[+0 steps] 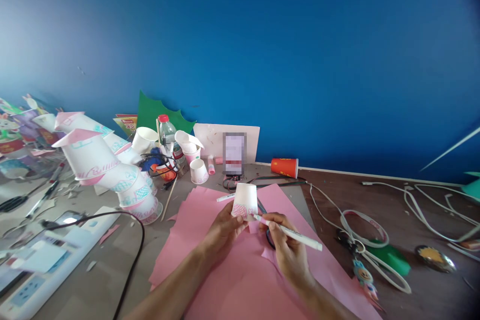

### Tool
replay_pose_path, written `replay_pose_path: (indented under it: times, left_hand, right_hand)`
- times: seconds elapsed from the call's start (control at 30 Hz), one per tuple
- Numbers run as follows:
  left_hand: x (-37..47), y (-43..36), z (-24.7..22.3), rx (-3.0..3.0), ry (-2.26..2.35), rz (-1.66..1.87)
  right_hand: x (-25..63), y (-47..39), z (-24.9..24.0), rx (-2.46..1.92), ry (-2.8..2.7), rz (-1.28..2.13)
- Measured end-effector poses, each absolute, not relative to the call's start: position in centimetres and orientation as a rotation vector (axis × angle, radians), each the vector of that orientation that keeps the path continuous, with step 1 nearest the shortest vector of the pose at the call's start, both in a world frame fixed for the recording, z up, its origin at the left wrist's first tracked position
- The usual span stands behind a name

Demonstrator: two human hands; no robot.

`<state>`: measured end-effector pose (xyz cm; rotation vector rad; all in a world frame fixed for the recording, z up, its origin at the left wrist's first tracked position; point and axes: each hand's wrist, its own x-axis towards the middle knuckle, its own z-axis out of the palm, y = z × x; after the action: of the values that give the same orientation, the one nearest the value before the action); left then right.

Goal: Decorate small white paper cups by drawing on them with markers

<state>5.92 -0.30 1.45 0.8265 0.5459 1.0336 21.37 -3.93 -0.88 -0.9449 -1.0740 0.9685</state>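
My left hand (pixel 225 227) grips a white paper cup (pixel 246 195) near its lower edge, above the pink paper (pixel 225 270). Pink crosshatched drawing covers part of the cup's lower side. In my right hand (pixel 287 242) is a white marker pen (pixel 300 237) with a pink band, its tip at or very near the cup's side; I cannot tell whether it touches. Dark-handled scissors (pixel 270 239) lie partly hidden behind my right hand. Another white marker (pixel 225 197) rests on the paper just left of the cup.
Leaning stacks of decorated cups (pixel 127 180) stand at left beside a power strip (pixel 32 287) and black cable (pixel 142 235). A phone (pixel 234 154) stands at the back. A red cup (pixel 285 167) lies on its side; white cables (pixel 365 225) and a keychain (pixel 363 277) lie right.
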Motion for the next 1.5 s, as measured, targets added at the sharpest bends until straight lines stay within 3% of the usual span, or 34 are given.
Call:
replay_pose_path:
  times: [1.5]
  left_hand:
    - [6.1,-0.2,1.3,0.825,0.537,1.048]
  right_hand:
    - [21.2,-4.2,0.4,-0.853,-1.17,0.901]
